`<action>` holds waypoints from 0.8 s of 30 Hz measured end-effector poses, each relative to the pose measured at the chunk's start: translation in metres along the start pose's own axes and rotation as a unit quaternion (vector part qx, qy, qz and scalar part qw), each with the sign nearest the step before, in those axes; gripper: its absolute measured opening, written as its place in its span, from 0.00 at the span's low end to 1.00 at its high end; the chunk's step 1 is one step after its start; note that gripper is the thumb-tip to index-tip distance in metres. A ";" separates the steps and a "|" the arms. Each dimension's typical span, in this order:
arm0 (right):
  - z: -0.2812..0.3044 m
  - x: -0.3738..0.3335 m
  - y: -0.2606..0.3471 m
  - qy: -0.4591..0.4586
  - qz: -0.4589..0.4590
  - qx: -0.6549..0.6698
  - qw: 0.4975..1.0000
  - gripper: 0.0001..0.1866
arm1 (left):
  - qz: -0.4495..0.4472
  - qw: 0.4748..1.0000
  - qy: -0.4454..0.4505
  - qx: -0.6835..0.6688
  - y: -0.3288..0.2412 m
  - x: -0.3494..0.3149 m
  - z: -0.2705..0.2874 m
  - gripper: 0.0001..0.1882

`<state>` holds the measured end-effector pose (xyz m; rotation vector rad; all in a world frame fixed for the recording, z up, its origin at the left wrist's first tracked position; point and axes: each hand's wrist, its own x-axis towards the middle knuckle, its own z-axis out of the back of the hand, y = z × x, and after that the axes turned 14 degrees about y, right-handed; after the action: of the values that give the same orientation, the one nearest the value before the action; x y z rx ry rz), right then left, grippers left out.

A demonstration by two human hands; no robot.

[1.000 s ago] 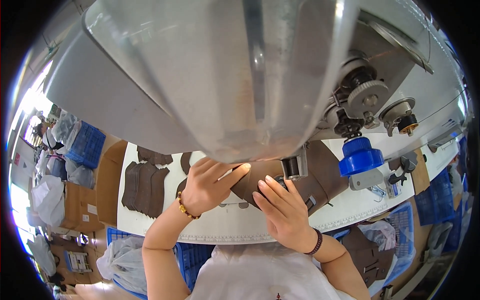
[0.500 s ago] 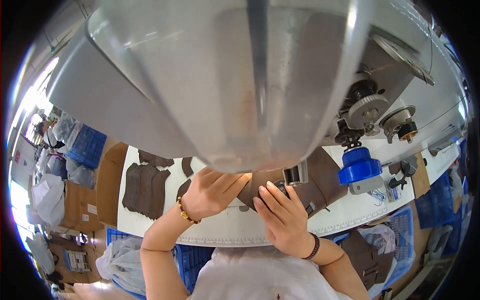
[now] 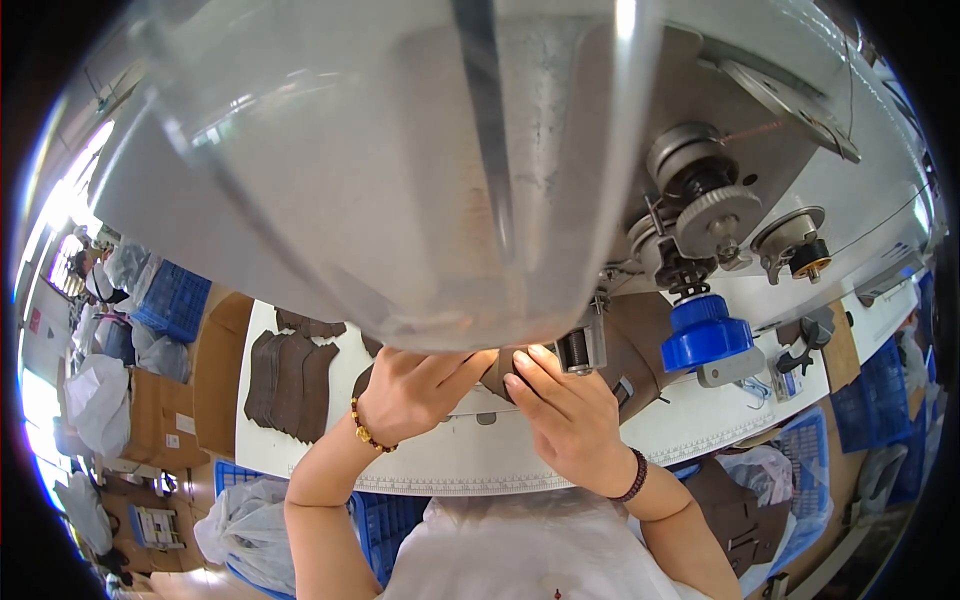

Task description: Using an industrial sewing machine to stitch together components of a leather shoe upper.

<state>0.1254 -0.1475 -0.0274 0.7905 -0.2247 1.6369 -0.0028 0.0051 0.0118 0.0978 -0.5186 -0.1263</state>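
Less of a brown leather-like panel [image 3: 640,335] shows between the hands than half a second ago, suggesting it has turned beneath the sewing machine head [image 3: 430,220]. The right hand [image 3: 572,420] lies on the panel below that head; the left hand [image 3: 412,392] reaches under it, fingertips partly hidden. Whether either pinches, one cannot tell.

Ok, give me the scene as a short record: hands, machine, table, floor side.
Left hand: at the brown piece, partly hidden by machine housing
Right hand: fingers on that piece
Machine: grey housing across upper view; blue knob at right
Table: white top; brown cutouts left
Floor side: blue crate right
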 end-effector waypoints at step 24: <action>0.003 0.003 -0.007 -0.032 0.017 -0.026 0.999 0.22 | -0.051 0.996 -0.032 -0.073 0.005 -0.013 -0.011 0.15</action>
<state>0.1326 -0.1451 -0.0258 0.8036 -0.3260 1.6337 -0.0082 0.0125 -0.0033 -0.0219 -0.5661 -0.2671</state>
